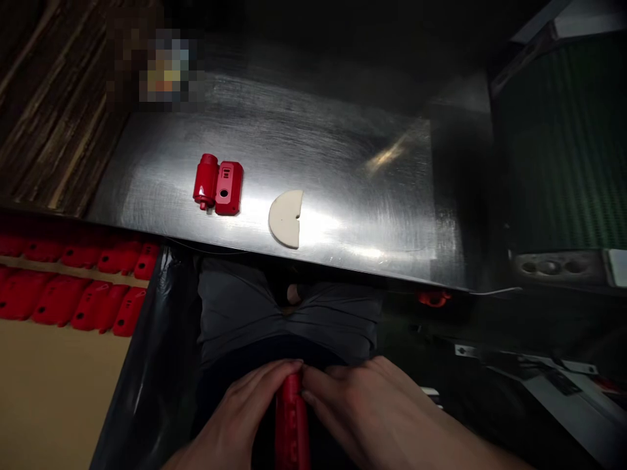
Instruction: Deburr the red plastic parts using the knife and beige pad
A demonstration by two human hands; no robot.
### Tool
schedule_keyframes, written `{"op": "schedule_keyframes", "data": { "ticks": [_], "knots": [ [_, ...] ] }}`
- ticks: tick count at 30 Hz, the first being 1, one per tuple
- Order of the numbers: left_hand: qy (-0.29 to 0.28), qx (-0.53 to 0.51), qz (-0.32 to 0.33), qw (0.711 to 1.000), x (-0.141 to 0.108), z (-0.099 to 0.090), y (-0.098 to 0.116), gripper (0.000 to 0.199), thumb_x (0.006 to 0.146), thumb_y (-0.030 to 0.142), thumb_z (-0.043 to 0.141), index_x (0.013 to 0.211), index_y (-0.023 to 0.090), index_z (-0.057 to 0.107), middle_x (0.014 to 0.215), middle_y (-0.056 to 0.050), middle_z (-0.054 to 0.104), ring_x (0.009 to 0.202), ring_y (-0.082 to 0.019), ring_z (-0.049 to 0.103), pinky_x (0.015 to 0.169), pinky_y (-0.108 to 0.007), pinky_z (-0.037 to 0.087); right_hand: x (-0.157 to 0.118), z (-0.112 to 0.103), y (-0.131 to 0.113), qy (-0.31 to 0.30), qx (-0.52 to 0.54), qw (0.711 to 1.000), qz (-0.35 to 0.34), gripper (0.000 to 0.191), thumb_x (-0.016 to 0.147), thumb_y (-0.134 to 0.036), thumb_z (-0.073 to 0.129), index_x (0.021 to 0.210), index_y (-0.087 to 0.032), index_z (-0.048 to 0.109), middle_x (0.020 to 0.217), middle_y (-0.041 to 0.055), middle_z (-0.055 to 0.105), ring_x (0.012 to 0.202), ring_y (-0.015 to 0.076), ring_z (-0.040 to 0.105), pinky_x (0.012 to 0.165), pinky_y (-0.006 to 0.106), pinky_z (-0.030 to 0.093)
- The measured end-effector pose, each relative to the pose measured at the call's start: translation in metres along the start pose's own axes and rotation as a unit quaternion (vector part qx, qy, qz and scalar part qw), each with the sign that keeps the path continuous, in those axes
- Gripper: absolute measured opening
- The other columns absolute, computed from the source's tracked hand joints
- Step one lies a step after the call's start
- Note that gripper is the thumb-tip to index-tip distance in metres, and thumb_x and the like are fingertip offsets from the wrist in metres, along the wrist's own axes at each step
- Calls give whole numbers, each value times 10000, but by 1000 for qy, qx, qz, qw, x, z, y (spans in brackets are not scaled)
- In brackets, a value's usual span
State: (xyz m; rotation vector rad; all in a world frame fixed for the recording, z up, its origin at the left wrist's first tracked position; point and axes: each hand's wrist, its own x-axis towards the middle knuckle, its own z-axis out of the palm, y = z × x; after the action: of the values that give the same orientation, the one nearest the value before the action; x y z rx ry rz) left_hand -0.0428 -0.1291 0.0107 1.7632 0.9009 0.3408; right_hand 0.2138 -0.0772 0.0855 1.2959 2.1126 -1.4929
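Near the lower edge of the view, close to the body, a red plastic part [292, 424] is held upright between both hands. My left hand [240, 411] is closed on it from the left, with its fingertips at the top end. From the right, my right hand [347, 398] grips the same part near its top. Beyond the hands, on the metal table [304, 143], lie a red cylindrical piece [206, 181] and a flat red housing [229, 189], side by side. To their right is a cream half-disc [285, 219] with a small notch in its straight edge.
Rows of red housings [63, 297] lie on a tan board [49, 385] at the left. Weathered wood [59, 98] stands at the upper left. A green ribbed surface [563, 143] is at the right, with metal brackets [563, 398] below it.
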Motion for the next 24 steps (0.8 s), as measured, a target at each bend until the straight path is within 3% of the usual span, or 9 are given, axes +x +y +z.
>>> {"op": "schedule_keyframes", "data": {
  "ticks": [10, 24],
  "knots": [
    [15, 31, 49, 998, 7, -3, 2, 1185, 789, 564, 882, 1697, 330, 159, 1527, -126, 611, 1306, -336, 673, 1124, -397, 563, -2, -6, 0, -5, 20, 1000, 5, 193, 1098, -264, 434, 1000, -252, 599, 851, -12, 775, 671, 174, 733, 563, 277, 350],
    [12, 16, 29, 999, 8, -6, 2, 1164, 771, 568, 890, 1687, 317, 218, 1541, -136, 594, 1324, -347, 656, 1112, -413, 575, -5, 2, -3, 10, 40, 999, 32, 253, 1115, -306, 412, 1011, -245, 634, 899, 11, 778, 680, 175, 736, 584, 274, 393]
  ]
}}
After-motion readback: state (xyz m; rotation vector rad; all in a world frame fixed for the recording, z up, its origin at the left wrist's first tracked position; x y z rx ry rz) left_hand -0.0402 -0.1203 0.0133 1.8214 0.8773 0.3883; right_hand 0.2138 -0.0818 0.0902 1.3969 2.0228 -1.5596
